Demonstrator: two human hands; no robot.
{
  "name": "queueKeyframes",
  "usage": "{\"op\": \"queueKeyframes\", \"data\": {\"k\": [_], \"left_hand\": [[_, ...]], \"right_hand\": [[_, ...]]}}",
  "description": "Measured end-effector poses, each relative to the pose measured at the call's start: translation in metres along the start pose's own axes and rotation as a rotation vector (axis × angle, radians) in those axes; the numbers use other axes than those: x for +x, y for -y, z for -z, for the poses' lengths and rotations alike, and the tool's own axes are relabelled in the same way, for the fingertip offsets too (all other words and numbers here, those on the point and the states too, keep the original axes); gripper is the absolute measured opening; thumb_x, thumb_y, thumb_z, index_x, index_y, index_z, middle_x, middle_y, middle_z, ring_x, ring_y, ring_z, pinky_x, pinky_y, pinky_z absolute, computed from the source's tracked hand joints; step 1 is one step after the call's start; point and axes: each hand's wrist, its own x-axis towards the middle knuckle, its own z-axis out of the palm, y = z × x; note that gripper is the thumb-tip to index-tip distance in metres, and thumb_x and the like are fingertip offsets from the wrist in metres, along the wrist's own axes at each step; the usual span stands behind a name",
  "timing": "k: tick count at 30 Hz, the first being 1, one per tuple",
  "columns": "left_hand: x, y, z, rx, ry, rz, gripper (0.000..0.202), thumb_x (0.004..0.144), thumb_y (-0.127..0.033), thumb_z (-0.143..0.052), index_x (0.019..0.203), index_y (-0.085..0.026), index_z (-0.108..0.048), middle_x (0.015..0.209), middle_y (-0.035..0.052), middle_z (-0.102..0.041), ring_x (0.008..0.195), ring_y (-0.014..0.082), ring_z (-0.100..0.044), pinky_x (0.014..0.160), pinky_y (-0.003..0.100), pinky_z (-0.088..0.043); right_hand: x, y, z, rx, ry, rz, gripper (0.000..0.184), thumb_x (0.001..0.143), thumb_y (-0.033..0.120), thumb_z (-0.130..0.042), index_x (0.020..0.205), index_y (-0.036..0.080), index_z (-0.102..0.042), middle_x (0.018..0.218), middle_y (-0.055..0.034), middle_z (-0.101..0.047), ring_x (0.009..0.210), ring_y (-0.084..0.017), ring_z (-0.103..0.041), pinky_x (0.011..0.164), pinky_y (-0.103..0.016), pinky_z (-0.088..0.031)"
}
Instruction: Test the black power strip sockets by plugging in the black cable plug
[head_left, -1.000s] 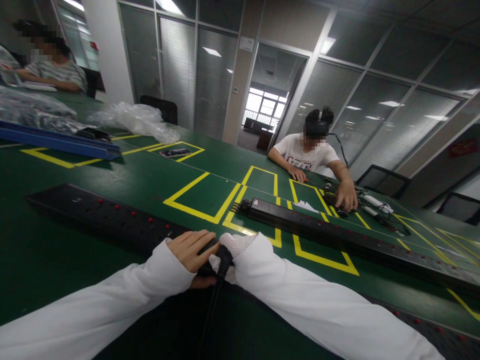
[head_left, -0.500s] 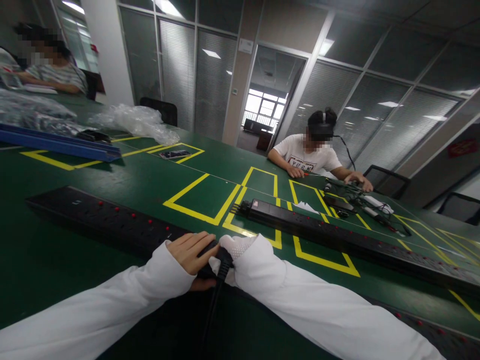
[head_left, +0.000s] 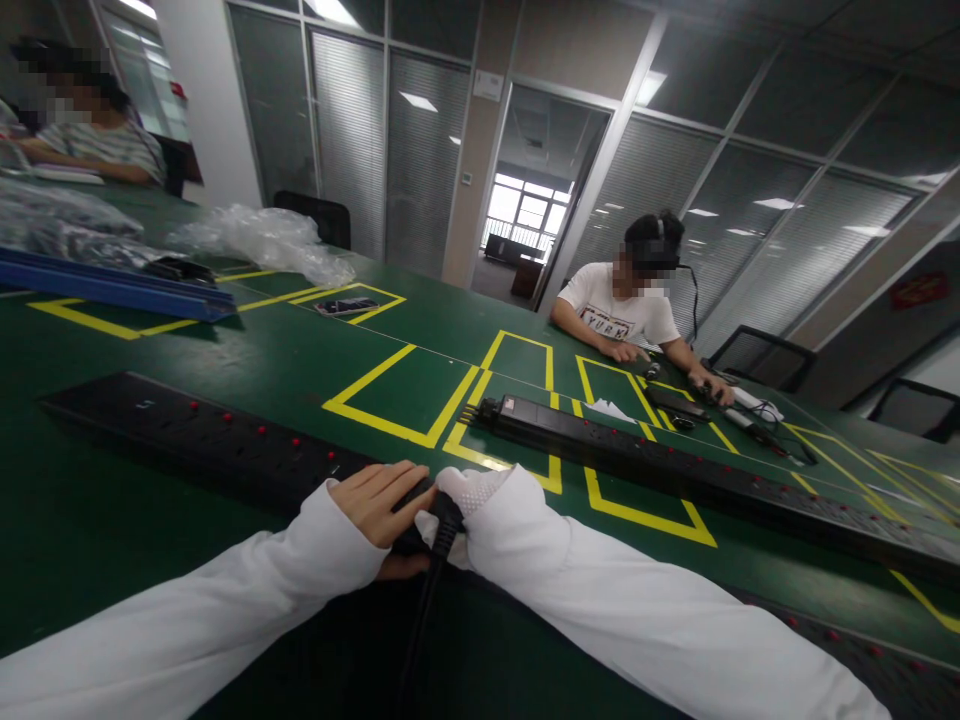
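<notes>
A long black power strip (head_left: pixel 217 440) with red indicator dots lies slantwise from the left to my hands. My left hand (head_left: pixel 386 505), bare at the fingers, is wrapped over the strip's near end, its thumb underneath. Against it, my right hand (head_left: pixel 469 495) in a white dotted glove is closed around a black power plug (head_left: pixel 448 512). The plug's thick cord (head_left: pixel 421 630) hangs down toward me. Its front is hidden between my hands, so I cannot tell whether it sits in a socket.
A second black power strip (head_left: pixel 600 440) lies across the green table (head_left: pixel 285 375), beyond my right sleeve. Yellow tape marks (head_left: pixel 382 425) outline areas. Clear plastic wrap (head_left: pixel 262 240), a blue channel (head_left: pixel 112 285) and a phone-like object (head_left: pixel 346 306) lie farther left. Opposite, a person (head_left: pixel 619 300) handles cables.
My hands keep the same hold, and the view has shifted slightly. Across the table, the person's hands have moved, and the tangle of cables beside them has shrunk from view.
</notes>
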Motion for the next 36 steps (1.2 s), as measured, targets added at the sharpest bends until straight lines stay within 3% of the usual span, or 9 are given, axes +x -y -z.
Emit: {"op": "queueKeyframes", "data": {"k": [10, 15, 20, 25, 36], "left_hand": [[-0.002, 0.001, -0.001, 0.012, 0.019, 0.004, 0.051, 0.079, -0.048, -0.054, 0.116, -0.014, -0.06, 0.119, 0.0166, -0.06, 0.106, 0.0324, -0.057, 0.085, 0.044, -0.047], [-0.002, 0.001, -0.003, 0.014, 0.012, 0.001, 0.051, 0.079, -0.048, -0.054, 0.116, -0.013, -0.06, 0.118, 0.0173, -0.06, 0.106, 0.0328, -0.057, 0.084, 0.044, -0.047], [-0.002, 0.001, -0.002, 0.022, 0.02, -0.002, 0.05, 0.08, -0.047, -0.053, 0.116, -0.014, -0.059, 0.119, 0.0169, -0.06, 0.106, 0.0326, -0.057, 0.084, 0.044, -0.047], [-0.001, 0.002, 0.002, 0.03, 0.036, -0.015, 0.05, 0.081, -0.048, -0.051, 0.115, -0.013, -0.06, 0.118, 0.0176, -0.06, 0.106, 0.0324, -0.058, 0.083, 0.043, -0.047], [0.0, 0.002, 0.002, 0.015, 0.036, -0.025, 0.051, 0.08, -0.047, -0.052, 0.115, -0.011, -0.06, 0.118, 0.0192, -0.06, 0.105, 0.0335, -0.058, 0.082, 0.044, -0.048]], "right_hand": [[0.002, -0.004, -0.008, -0.068, 0.005, 0.008, 0.029, 0.077, 0.048, -0.049, 0.084, 0.02, -0.049, 0.07, 0.002, -0.052, 0.054, -0.009, -0.042, 0.053, -0.023, -0.031], [0.001, -0.003, -0.005, -0.059, 0.036, 0.007, 0.032, 0.079, 0.048, -0.053, 0.088, 0.017, -0.052, 0.073, 0.0005, -0.053, 0.059, -0.01, -0.047, 0.057, -0.024, -0.038], [0.0, -0.003, 0.005, -0.027, 0.084, 0.038, 0.038, 0.089, 0.049, -0.046, 0.099, 0.014, -0.055, 0.085, -0.0028, -0.057, 0.069, -0.011, -0.054, 0.065, -0.028, -0.046], [0.001, 0.0, 0.013, -0.033, 0.127, 0.005, 0.04, 0.085, 0.054, -0.043, 0.099, 0.018, -0.054, 0.077, -0.0024, -0.06, 0.064, -0.014, -0.058, 0.059, -0.027, -0.045], [0.001, 0.001, 0.018, -0.048, 0.164, 0.004, 0.039, 0.084, 0.054, -0.039, 0.101, 0.021, -0.05, 0.081, -0.0028, -0.063, 0.065, -0.017, -0.061, 0.058, -0.027, -0.044]]}}
